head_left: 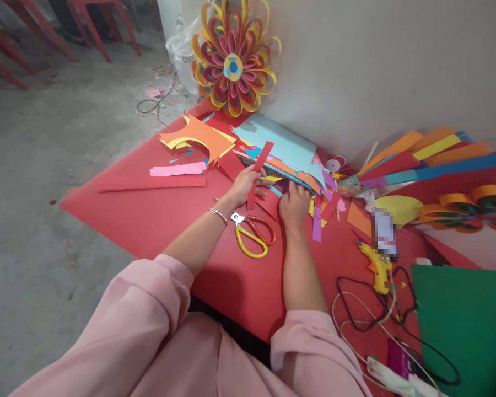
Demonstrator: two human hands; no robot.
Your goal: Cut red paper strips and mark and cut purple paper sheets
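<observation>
My left hand (244, 184) pinches a narrow red paper strip (261, 161) that stands tilted up over a large red sheet (157, 215) on the floor. My right hand (294, 203) is beside it with its fingers curled into a heap of coloured paper sheets and offcuts (285, 151); what the fingers hold is hidden. Scissors with one yellow and one red handle (253, 234) lie on the red sheet just in front of both hands, untouched.
A paper flower (233, 58) leans on the wall. Orange cut-outs (198, 138), a pink strip (177, 169) and a long red strip (151, 183) lie left. Right: a yellow glue gun (378, 267), cables (367, 320), green sheet (463, 325), long coloured strips (430, 160).
</observation>
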